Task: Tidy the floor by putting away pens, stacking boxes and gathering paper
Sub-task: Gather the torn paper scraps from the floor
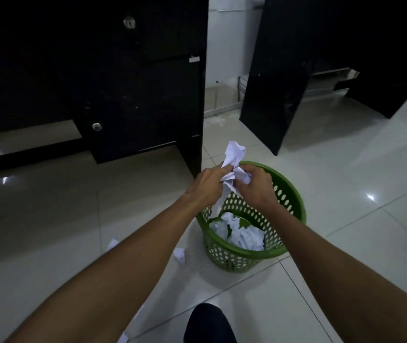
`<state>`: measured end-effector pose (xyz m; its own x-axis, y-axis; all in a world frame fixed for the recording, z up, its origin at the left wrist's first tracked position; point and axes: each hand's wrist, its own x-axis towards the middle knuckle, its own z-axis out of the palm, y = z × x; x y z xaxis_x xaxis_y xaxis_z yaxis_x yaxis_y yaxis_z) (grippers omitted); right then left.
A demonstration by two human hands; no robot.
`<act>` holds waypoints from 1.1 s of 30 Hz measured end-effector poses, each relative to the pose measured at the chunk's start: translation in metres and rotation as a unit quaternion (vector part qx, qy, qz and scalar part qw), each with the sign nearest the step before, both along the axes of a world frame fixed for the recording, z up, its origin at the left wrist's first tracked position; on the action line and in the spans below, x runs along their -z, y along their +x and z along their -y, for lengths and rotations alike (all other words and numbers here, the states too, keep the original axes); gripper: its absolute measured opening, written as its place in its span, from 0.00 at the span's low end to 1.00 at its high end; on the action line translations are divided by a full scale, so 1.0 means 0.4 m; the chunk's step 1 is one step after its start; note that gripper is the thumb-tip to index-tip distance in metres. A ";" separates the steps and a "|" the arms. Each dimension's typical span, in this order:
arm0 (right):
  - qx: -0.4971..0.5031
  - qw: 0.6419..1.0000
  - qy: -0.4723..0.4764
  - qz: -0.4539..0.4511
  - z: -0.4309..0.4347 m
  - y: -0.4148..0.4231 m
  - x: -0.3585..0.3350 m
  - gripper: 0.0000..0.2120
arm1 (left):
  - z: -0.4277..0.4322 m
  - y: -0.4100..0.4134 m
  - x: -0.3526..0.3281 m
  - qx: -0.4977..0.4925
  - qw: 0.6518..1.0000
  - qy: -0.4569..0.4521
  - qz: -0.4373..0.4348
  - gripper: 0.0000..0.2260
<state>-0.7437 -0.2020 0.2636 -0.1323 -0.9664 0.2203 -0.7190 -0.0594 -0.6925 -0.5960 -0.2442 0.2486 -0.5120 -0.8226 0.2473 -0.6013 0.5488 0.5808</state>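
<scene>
Paper (234,157) sits crumpled between my left hand (209,181) and right hand (254,186), both curled tight on it above the green basket (294,194), I judge to ball it small before dropping it in. More scraps (179,254) wait on the floor (346,243).

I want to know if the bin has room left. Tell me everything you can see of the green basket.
The green basket is round, plastic-looking, with oval holes all over its wall and a solid rim. It stands upright on the pale tiled floor. Crumpled white paper lies in its bottom, well below the rim.
</scene>
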 end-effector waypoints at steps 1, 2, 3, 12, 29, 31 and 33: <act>0.002 1.000 0.006 0.001 0.001 -0.010 0.007 0.04 | 0.001 -0.009 0.005 0.005 1.000 0.003 0.002 0.23; 0.002 1.000 0.008 0.005 0.002 -0.019 0.015 0.07 | 0.004 -0.017 0.011 0.009 1.000 0.002 0.002 0.23; 0.002 1.000 0.009 0.006 0.005 -0.029 0.021 0.12 | 0.008 -0.026 0.018 0.011 1.000 -0.001 0.004 0.23; 0.001 0.998 0.061 -0.021 0.028 -0.114 0.102 0.05 | 0.035 -0.099 0.096 0.045 0.996 0.079 0.010 0.19; 0.010 0.958 0.274 -0.084 0.054 -0.163 0.266 0.48 | 0.050 -0.067 0.185 0.038 0.954 0.250 0.160 0.44; 0.023 0.972 0.225 -0.066 0.060 -0.135 0.245 0.44 | 0.039 -0.047 0.161 0.013 0.970 0.221 0.098 0.37; 0.028 0.984 0.169 -0.048 0.067 -0.091 0.215 0.39 | 0.023 -0.006 0.141 -0.020 0.980 0.189 0.059 0.31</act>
<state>-0.7802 -0.2286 0.1775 -0.1826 -0.9782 -0.0991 -0.7781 0.2054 -0.5936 -0.5986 -0.2532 0.1924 -0.4843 -0.8639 -0.1382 -0.6932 0.2825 0.6631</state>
